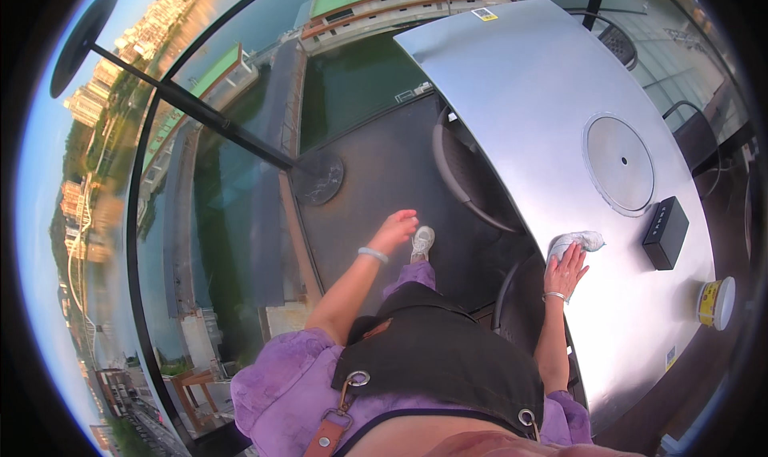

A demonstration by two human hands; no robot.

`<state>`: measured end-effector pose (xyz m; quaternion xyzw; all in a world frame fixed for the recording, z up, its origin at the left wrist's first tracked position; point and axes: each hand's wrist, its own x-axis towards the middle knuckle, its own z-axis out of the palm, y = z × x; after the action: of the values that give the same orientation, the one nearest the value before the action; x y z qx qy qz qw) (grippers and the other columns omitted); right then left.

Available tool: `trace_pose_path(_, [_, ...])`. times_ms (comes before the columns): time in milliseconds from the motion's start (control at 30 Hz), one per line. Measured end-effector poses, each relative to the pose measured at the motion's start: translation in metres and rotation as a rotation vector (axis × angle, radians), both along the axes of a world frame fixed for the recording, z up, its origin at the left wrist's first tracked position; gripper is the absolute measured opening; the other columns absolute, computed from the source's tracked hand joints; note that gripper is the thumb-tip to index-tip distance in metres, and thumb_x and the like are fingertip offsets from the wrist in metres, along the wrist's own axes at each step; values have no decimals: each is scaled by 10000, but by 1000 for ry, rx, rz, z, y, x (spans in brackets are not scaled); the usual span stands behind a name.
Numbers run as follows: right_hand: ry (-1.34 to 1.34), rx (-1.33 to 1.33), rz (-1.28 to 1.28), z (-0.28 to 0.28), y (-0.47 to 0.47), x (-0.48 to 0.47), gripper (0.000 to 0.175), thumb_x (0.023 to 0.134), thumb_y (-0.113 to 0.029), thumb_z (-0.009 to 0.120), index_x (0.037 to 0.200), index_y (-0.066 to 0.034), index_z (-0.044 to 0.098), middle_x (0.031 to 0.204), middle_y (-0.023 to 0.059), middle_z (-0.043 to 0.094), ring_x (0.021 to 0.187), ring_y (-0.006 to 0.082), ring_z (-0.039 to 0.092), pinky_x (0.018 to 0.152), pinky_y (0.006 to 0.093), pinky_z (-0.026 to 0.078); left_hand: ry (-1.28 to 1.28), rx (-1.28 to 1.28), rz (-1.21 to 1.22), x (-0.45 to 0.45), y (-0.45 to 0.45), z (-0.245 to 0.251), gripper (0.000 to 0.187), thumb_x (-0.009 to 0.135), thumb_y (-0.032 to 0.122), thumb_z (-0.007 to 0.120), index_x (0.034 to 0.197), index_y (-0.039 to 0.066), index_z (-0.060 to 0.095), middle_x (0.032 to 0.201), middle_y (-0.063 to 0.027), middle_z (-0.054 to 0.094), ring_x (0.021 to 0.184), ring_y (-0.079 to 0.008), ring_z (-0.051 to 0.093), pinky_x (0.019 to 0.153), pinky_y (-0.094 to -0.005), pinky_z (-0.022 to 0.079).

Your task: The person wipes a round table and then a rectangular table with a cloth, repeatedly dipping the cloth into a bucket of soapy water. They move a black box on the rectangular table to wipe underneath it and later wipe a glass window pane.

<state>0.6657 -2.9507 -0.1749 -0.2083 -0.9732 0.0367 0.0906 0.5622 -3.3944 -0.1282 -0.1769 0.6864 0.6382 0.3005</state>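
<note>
My right hand [565, 271] presses palm down on a crumpled white cloth [577, 242], which lies on a shiny metal-topped table [510, 97] near its edge. The thumb and fingers spread over the cloth's near side. Away from the table, my left hand [396, 230] hangs over the dark floor with its fingers loosely bent and nothing in them. Beyond the cloth, a black box [666, 234] stands on the tabletop. A round metal lid [618, 164] with a small hole is set into the table's middle.
A white tub with a yellow label [714, 303] stands by the table's far edge. Dark woven chairs [474, 175] are tucked against the near side; others stand across it. To the left are a round-based stand [318, 178] and a glass wall with a black frame [144, 139], with water beyond.
</note>
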Motion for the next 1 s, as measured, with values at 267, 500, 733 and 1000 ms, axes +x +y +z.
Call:
trace_pose_path(267, [-152, -13, -472, -4, -35, -31, 641, 957, -342, 471, 1510, -95, 261, 1565, 132, 256, 1433, 387, 217, 1162, 555, 152, -89, -59, 127, -230, 31, -51, 754, 892, 326, 669, 1472, 102, 240, 1372, -102, 474, 1267, -300, 461, 970, -511, 420])
trace_pose_path(500, [-424, -158, -740, 14, -43, -60, 673, 969, -430, 383, 1538, -134, 179, 1609, 66, 158, 1475, 322, 130, 1187, 523, 47, -122, 34, 42, -335, 66, -126, 550, 847, 100, 699, 1283, 46, 368, 1177, -160, 545, 1033, -362, 600, 768, -568, 532])
trace_pose_path(733, [-418, -307, -887, 21, -40, -73, 692, 956, -450, 344, 1548, -153, 141, 1624, 57, 75, 1487, 307, 79, 1187, 524, 15, -237, 257, -2, -324, 49, -126, 362, 814, -88, 644, 1126, -14, 477, 1088, -174, 552, 930, -334, 623, 759, -547, 551])
trace_pose_path(1000, [-420, -320, -910, 6, -32, -72, 719, 947, -445, 403, 1549, -154, 140, 1626, 67, 58, 1489, 325, 47, 1177, 550, 32, -373, 229, 152, -261, -20, -123, 313, 845, -65, 618, 1133, -38, 497, 1073, -191, 563, 950, -340, 610, 813, -539, 540])
